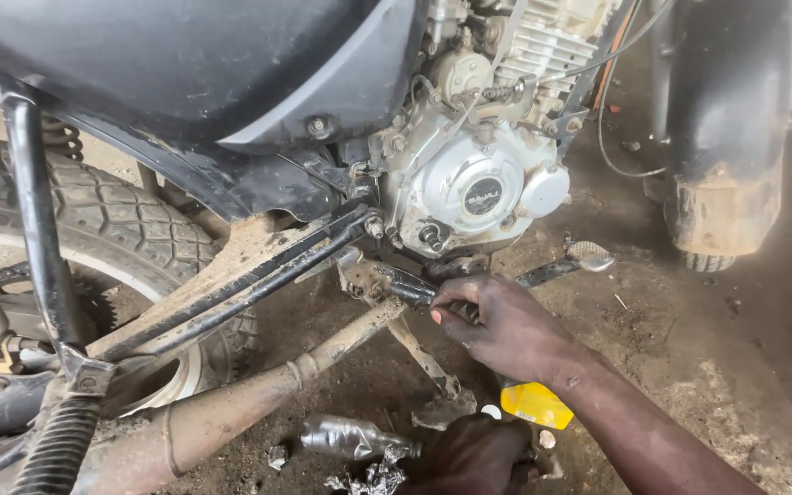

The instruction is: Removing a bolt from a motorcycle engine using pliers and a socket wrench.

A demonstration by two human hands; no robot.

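My right hand (501,325) reaches in from the lower right under the motorcycle's silver engine (478,192). Its fingers are curled around a dark bar (407,289) next to the footrest mount. My left hand (474,456) lies low at the bottom edge, near the ground, with its fingers folded in; what it holds is hidden. A yellow object (535,404) shows between the two hands, partly covered by my right forearm. A crumpled silver piece (350,438) lies just left of my left hand.
The muddy exhaust pipe (231,412) runs diagonally across the lower left, in front of the rear tyre (112,229). A foot lever (588,257) sticks out right of the engine. A dirty mudguard and wheel (726,197) stand at the right. The floor (735,367) is dusty earth.
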